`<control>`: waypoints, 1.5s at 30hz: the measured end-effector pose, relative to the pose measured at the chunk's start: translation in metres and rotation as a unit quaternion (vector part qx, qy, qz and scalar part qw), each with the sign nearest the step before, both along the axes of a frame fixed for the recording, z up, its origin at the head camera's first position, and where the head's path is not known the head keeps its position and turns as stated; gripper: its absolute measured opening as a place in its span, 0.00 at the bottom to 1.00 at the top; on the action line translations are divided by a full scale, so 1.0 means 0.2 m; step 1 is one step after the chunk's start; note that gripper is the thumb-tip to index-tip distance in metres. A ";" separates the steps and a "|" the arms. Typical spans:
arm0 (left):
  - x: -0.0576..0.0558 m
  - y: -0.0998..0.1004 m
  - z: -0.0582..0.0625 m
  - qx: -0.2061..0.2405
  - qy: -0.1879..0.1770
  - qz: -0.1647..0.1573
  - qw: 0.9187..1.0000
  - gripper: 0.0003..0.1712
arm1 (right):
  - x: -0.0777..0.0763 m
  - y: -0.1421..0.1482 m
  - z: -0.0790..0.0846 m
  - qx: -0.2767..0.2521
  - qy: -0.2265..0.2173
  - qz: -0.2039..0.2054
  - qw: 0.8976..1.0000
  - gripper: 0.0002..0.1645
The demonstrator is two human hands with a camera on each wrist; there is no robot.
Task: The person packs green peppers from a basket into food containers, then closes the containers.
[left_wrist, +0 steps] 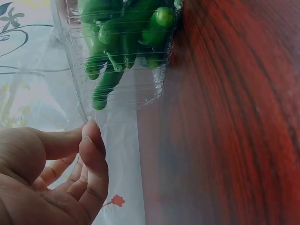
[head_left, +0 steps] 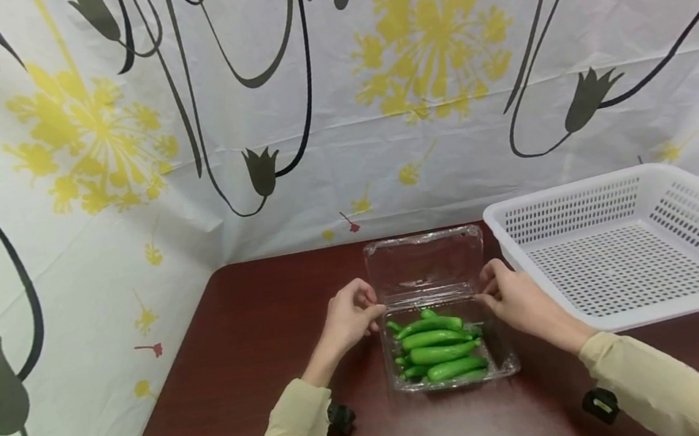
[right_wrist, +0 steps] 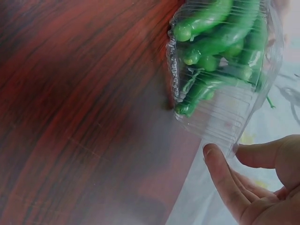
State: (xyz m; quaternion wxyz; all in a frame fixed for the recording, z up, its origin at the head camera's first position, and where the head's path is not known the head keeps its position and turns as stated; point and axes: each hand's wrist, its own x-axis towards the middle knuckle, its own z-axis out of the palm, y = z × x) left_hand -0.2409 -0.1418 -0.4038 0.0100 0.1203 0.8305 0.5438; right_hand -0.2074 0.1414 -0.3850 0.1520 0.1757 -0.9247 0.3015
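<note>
A clear plastic clamshell container (head_left: 504, 363) sits on the table with its lid (head_left: 425, 263) raised at the back. Several green peppers (head_left: 443, 353) lie across its base. At the container's left back corner, near the hinge, my left hand (head_left: 350, 315) pinches the rim between thumb and fingertip. On the opposite side my right hand (head_left: 516, 299) holds the right back corner, thumb and finger on either side of the edge. Through the ribbed side wall, the peppers (left_wrist: 122, 37) show in the left wrist view, and the pepper ends (right_wrist: 215, 37) in the right wrist view.
A large white perforated plastic basket (head_left: 602, 325) stands right of the container, close to my right hand. The dark red wooden table (head_left: 258, 333) backs onto a white cloth (head_left: 323, 118) printed with flowers.
</note>
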 end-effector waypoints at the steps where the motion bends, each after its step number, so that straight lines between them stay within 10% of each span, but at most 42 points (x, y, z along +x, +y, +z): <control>1: 0.00 0.00 0.00 -0.002 0.001 -0.001 1.000 0.10 | 0.00 0.00 0.00 0.000 -0.002 0.000 1.000 0.15; 26: 0.01 -0.04 -0.02 0.034 0.023 -0.033 0.999 0.04 | 0.02 0.02 -0.02 0.012 0.028 -0.008 1.000 0.17; 45: 0.06 -0.08 0.00 0.115 -0.088 -0.072 0.987 0.20 | 0.02 0.04 -0.03 0.045 0.051 -0.018 0.998 0.16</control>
